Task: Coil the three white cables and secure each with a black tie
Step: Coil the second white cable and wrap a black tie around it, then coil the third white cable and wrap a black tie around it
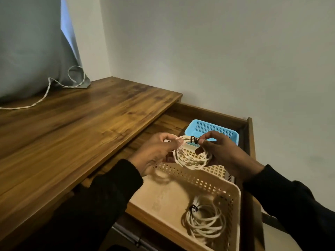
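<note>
Head view: left hand (154, 153) pinching coiled cable (190, 156) at 9 o'clock. Right hand (219, 151) pinching black tie (194, 140) at 12

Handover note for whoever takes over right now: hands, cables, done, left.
Left hand pinches the left side of the coiled cable, held above the beige basket in the open drawer.
Right hand pinches the black tie at the top of that coil; whether it is fastened cannot be told.
Done: one tied coil lies in the beige basket.
Left: finish this tie, then coil and tie the loose cable on the desk top by the curtain.
</note>
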